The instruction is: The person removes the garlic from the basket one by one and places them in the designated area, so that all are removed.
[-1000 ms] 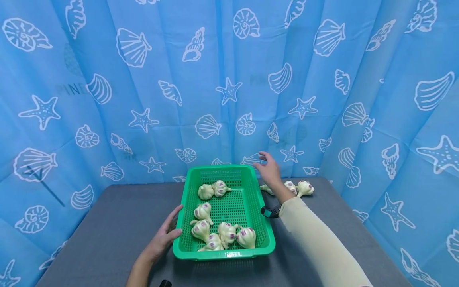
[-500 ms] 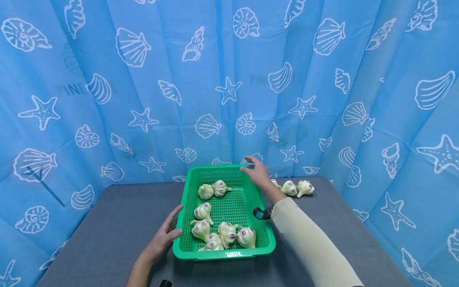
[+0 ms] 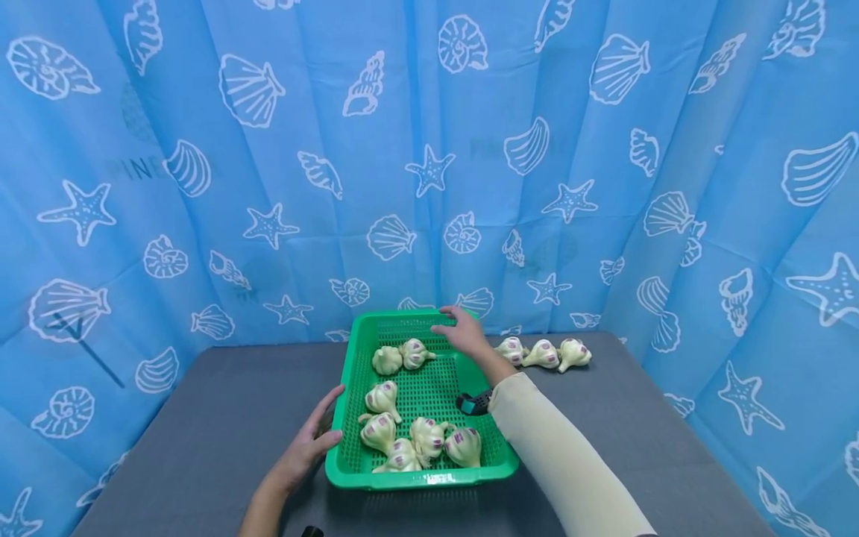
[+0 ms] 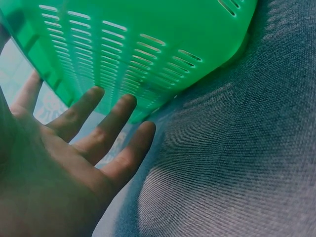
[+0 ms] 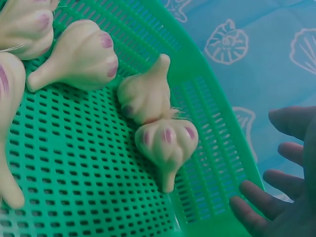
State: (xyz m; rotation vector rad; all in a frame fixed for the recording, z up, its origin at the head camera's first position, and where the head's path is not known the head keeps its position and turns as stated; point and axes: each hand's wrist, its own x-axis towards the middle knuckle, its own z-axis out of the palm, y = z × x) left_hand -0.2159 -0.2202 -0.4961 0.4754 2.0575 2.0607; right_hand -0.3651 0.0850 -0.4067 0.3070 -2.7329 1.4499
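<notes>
A green plastic basket (image 3: 392, 481) with slotted walls stands on the table, holding several white garlic bulbs with purple marks. Two garlic bulbs (image 5: 166, 140) lie together near its far left corner; the others, such as a garlic bulb (image 3: 463, 446), gather toward the near side. My left hand (image 3: 305, 447) is at the basket's left wall, fingers spread and extended; in the left wrist view its fingertips (image 4: 129, 101) overlap the slotted wall. My right hand (image 3: 463, 335), holding nothing, hovers at the far right corner, fingers loosely extended. In the right wrist view, these fingers (image 5: 261, 200) overlap the rim.
To the basket's right, a short row of garlic bulbs (image 3: 542, 354) lies on the grey tabletop (image 3: 624, 425) near its back edge. A blue curtain (image 3: 429, 216) printed with shells hangs behind the table and along both sides. A small black object (image 3: 312, 531) shows at the bottom.
My right hand has moved left from beside the row of garlic bulbs to above the basket's far right corner, uncovering more of that row. The left hand and the basket's garlic have stayed put.
</notes>
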